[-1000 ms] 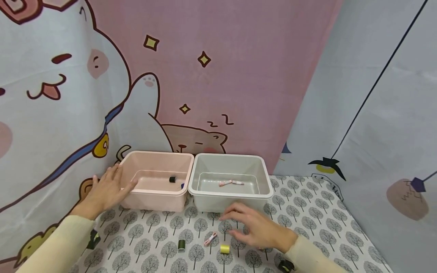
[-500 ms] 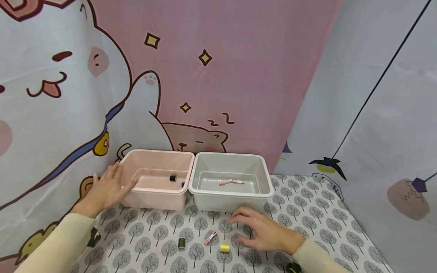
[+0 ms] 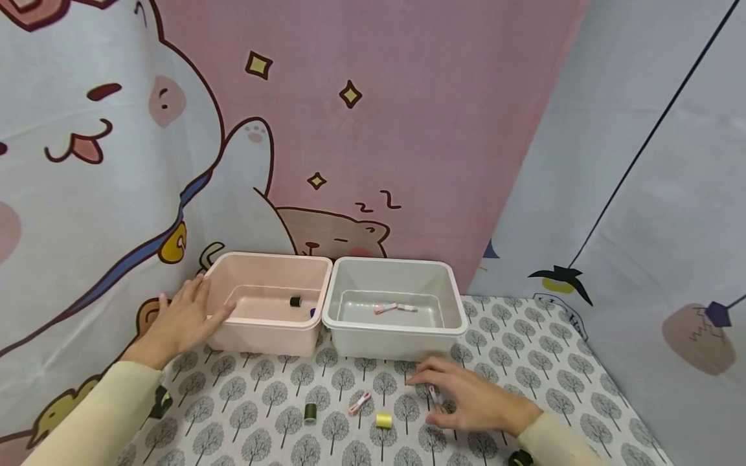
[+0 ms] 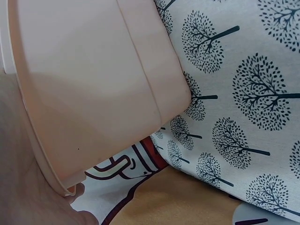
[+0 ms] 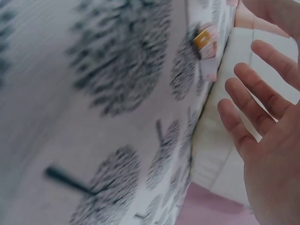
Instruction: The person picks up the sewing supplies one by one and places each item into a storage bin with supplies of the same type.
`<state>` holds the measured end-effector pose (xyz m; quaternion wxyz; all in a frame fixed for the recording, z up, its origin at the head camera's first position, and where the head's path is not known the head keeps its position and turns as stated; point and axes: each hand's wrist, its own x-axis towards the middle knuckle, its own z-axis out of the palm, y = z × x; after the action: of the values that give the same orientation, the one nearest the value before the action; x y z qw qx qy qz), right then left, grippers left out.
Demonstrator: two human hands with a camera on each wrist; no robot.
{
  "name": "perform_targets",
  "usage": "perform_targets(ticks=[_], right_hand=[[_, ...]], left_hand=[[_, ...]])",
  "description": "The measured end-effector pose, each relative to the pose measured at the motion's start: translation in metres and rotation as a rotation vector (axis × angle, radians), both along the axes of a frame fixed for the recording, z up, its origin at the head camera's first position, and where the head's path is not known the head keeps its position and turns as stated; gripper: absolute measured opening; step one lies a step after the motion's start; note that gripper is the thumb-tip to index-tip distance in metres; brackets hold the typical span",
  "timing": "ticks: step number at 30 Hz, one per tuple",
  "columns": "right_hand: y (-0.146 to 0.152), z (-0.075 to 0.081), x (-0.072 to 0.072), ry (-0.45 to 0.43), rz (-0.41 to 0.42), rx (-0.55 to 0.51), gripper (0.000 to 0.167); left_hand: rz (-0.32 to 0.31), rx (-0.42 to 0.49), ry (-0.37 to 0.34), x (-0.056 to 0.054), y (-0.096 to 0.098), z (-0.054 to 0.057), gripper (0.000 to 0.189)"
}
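My left hand [image 3: 177, 320] rests on the left rim of the pink bin [image 3: 265, 336], thumb over its front corner. My right hand [image 3: 466, 391] hovers low over the cloth in front of the grey bin [image 3: 396, 346], fingers spread and holding nothing. Just below its fingers lies a small pink-and-white bundle [image 3: 434, 396], partly hidden by the hand. To its left lie a yellow thread spool [image 3: 383, 421], another pink-and-white bundle [image 3: 360, 402] and a dark green spool [image 3: 310, 413]. In the right wrist view the straight fingers [image 5: 243, 112] appear apart from the yellow spool [image 5: 205, 43].
The pink bin holds a black spool [image 3: 295, 301] and a blue item [image 3: 312, 312] half hidden by its wall. Two bundles [image 3: 386, 309] lie in the grey bin, which stands close beside it. A tree-print cloth [image 3: 250, 427] covers the table; printed curtains [image 3: 443, 142] hang behind.
My right hand has moved to the right, away from the yellow spool, and a bundle now shows beneath its fingers. The left hand stays on the pink bin.
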<state>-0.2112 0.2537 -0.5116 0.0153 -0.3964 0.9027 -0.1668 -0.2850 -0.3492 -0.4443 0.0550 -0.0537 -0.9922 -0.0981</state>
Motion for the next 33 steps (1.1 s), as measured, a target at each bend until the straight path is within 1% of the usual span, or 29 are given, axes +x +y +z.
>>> perform_targets(ticks=[6,15,18,27,33], right_hand=[[0.013,-0.005,-0.001,-0.006,0.003,0.013,0.072],[0.025,-0.013,-0.004,-0.019,-0.015,0.014,0.074],[0.026,-0.013,-0.005,-0.024,-0.016,0.012,0.072],[0.025,-0.016,-0.007,-0.023,0.013,-0.013,0.053],[0.025,-0.017,-0.008,-0.015,0.004,0.003,0.051]], left_hand=[[-0.002,-0.001,0.005,0.000,0.000,0.002,0.110],[-0.004,-0.005,0.008,-0.001,0.001,0.003,0.109],[-0.005,-0.008,0.009,0.000,0.001,0.003,0.108],[0.001,-0.002,-0.002,0.001,0.000,0.000,0.113],[0.006,-0.010,0.007,0.000,0.001,0.000,0.113]])
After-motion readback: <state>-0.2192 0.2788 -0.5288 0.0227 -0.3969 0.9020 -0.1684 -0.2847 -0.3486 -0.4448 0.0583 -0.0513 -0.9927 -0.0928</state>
